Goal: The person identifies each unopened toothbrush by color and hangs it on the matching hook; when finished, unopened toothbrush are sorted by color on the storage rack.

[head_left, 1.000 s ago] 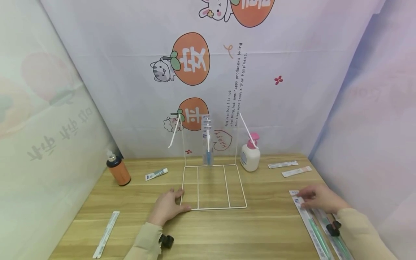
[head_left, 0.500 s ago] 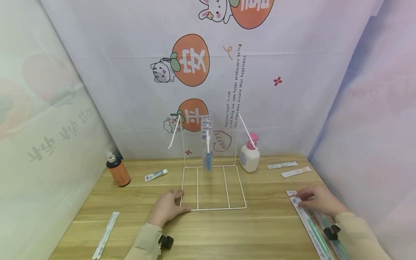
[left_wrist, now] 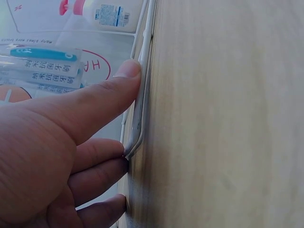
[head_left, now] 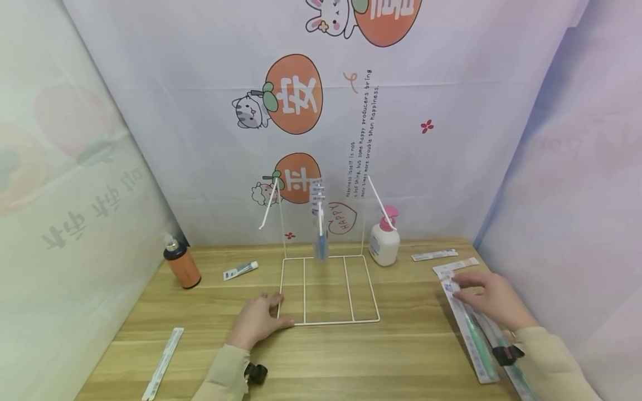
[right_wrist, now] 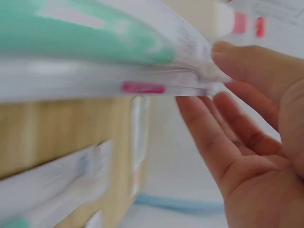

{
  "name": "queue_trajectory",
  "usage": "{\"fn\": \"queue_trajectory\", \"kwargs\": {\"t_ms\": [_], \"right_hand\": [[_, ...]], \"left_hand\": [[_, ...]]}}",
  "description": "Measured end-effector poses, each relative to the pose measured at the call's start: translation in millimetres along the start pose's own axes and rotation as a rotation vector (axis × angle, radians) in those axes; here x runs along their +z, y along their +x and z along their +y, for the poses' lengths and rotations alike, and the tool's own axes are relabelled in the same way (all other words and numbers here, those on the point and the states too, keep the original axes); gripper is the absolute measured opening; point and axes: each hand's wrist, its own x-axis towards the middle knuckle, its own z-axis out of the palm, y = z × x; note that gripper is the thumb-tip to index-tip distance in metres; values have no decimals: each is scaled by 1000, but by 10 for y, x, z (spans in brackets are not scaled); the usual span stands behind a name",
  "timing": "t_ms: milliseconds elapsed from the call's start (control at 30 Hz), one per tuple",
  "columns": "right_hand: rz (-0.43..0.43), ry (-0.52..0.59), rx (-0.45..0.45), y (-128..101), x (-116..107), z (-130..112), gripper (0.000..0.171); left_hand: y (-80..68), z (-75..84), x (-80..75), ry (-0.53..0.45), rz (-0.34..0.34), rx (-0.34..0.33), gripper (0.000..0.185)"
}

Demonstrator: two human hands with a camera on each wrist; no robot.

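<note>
**Lifting a packaged toothbrush while steadying the wire rack**

Pinching the top end of a packaged toothbrush (head_left: 466, 328), the right hand (head_left: 489, 298) is raising that end off the tabletop (head_left: 351, 362) at the right side; the right wrist view is showing thumb and fingers closing on the pack's edge, with the green handle inside. A second pack is lying just beside it under the forearm. The left hand (head_left: 258, 320) is resting flat against the near left corner of the white wire rack (head_left: 328, 289), thumb (left_wrist: 102, 95) straight along the base wire and fingers loosely bent against the corner, gripping nothing. One toothbrush pack (head_left: 319, 220) is already hanging from the rack's upright.

Judging by this, the pick-up step is in hand. The next move seems to call for lifting the pack clear and carrying it leftward to the rack without snagging the neighbouring pack, while the left hand is bracing the light frame.
</note>
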Motion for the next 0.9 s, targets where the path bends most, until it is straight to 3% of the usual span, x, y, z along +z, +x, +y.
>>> {"fn": "queue_trajectory", "kwargs": {"t_ms": [267, 567, 733, 900], "right_hand": [[220, 138, -186, 169, -45, -665, 41], [382, 387, -375, 230, -121, -1511, 55], [450, 496, -496, 266, -85, -1791, 60], [458, 515, -506, 316, -19, -1932, 57]], "left_hand": [[10, -49, 37, 42, 6, 13, 82], [5, -60, 41, 26, 10, 17, 82], [14, -67, 42, 30, 9, 23, 82], [20, -62, 35, 39, 11, 24, 83]]}}
